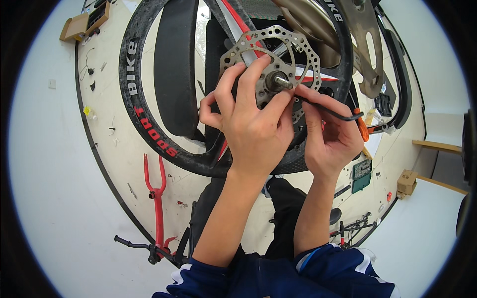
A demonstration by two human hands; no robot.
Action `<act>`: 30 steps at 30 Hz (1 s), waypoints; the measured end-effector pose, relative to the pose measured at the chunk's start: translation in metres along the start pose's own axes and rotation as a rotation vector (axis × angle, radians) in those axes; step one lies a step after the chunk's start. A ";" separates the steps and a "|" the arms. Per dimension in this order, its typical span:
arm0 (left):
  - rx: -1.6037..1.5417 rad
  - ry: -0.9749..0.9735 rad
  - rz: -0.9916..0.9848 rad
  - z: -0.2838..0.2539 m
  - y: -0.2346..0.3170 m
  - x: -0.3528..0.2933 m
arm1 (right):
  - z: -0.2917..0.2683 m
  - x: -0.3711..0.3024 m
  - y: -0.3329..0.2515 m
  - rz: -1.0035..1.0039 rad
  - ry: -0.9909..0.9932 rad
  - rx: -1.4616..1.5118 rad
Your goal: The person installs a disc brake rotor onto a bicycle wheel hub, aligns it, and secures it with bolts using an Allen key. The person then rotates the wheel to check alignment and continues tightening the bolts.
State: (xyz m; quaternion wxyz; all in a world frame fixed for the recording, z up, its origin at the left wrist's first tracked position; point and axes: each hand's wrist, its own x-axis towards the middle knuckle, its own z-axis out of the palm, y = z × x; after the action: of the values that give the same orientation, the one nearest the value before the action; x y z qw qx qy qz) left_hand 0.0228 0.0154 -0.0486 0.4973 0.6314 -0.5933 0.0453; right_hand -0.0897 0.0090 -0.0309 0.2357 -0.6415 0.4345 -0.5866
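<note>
A metal brake disc (pixel 306 52) with a holed rim sits at the hub of a black spoked wheel (pixel 130 67). A threaded axle (pixel 283 82) sticks out of its middle. My left hand (pixel 251 119) lies over the disc, its fingers bent onto the metal. Its forefinger reaches beside the axle, and the thumb is mostly hidden. In my right hand (pixel 332 129) is a black hex key (pixel 338 115), pinched between thumb and fingers. The key's bent end points right; its other end, near the disc's hub, is hidden by my fingers.
A black padded seat (pixel 175 67) is seen through the wheel on the left. Right of my right hand is an orange-handled tool (pixel 363 126). On the floor lie a red fork (pixel 158 198), a green case (pixel 361 176), and an open cardboard box (pixel 77 27).
</note>
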 end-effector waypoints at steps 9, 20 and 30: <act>-0.107 0.018 0.105 0.002 -0.013 0.006 | 0.000 -0.004 0.003 -0.013 0.109 -0.076; -0.057 0.008 0.109 0.001 -0.007 0.007 | 0.000 0.003 0.010 -0.091 0.040 -0.003; -0.041 -0.011 0.113 0.000 -0.008 0.007 | 0.002 -0.003 0.006 0.005 0.043 0.129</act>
State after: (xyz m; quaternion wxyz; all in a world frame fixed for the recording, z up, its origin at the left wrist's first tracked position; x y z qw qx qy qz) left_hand 0.0311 0.0089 -0.0481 0.5034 0.5870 -0.6314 0.0577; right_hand -0.0893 0.0078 -0.0380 0.2686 -0.6109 0.4025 -0.6266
